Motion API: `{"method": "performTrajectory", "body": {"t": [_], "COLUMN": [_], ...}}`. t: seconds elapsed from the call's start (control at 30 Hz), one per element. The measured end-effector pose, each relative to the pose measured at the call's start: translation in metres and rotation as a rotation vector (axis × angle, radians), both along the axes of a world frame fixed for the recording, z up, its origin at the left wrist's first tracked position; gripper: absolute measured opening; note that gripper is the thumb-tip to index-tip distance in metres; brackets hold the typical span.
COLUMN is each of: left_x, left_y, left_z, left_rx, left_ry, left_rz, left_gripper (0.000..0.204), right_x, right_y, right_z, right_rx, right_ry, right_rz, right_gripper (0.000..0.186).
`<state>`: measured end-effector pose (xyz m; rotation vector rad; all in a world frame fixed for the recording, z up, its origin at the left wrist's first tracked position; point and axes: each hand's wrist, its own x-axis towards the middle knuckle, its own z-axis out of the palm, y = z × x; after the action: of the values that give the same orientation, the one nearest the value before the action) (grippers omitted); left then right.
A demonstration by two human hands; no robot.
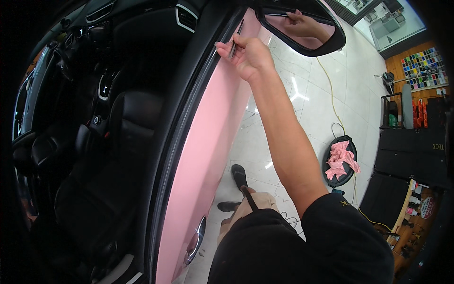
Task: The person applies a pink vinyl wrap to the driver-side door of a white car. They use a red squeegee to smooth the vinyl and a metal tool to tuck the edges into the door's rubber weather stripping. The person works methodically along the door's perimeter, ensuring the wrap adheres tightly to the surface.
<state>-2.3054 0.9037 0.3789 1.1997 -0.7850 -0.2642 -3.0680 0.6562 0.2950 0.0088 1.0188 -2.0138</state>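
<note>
My right hand (250, 57) is at the front upper corner of a pink car door (203, 137), close to the base of the side mirror (302, 26). Its fingers are closed round a slim dark pen-shaped tool (234, 47). The tool's thin end points up and away, along the black window trim (189, 106). I cannot make out whether its tip touches the pink surface. The mirror glass reflects the hand and the pink door. My left hand is out of the picture.
Through the open window show dark seats (137, 116). The chrome door handle (196, 241) is near my body. On the pale tiled floor (283, 85), right of my arm, a black tub (352, 177) holds crumpled pink film (341, 158). A yellow cable (331, 90) runs past it.
</note>
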Motion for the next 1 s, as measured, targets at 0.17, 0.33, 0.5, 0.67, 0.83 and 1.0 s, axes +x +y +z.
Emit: {"method": "performTrajectory", "body": {"t": [0.17,0.33,0.5,0.67,0.83,1.0], "left_x": [0.004,0.015,0.013,0.014,0.001,0.002], "left_y": [0.003,0.008,0.011,0.012,0.011,0.012], "left_z": [-0.001,0.001,0.003,0.004,0.006,0.007], "left_rx": [-0.002,-0.006,0.006,0.041,0.065,0.111], "left_ry": [0.003,0.009,0.027,0.001,-0.009,-0.01], "left_rz": [-0.003,-0.003,0.007,0.003,-0.016,-0.07], "left_gripper": [0.033,0.033,0.032,0.035,0.036,0.036], "right_x": [0.008,0.013,0.02,0.03,0.038,0.047], "right_y": [0.002,0.006,0.01,0.016,0.02,0.023], "right_z": [0.001,0.002,0.002,0.002,0.002,0.003], "right_rx": [0.025,0.003,-0.012,0.011,0.015,0.007], "right_ry": [0.027,0.003,-0.007,0.003,0.008,0.017], "right_rz": [-0.011,-0.008,0.001,-0.002,-0.005,-0.002], "right_gripper": [0.013,0.013,0.013,0.014,0.015,0.015]}}
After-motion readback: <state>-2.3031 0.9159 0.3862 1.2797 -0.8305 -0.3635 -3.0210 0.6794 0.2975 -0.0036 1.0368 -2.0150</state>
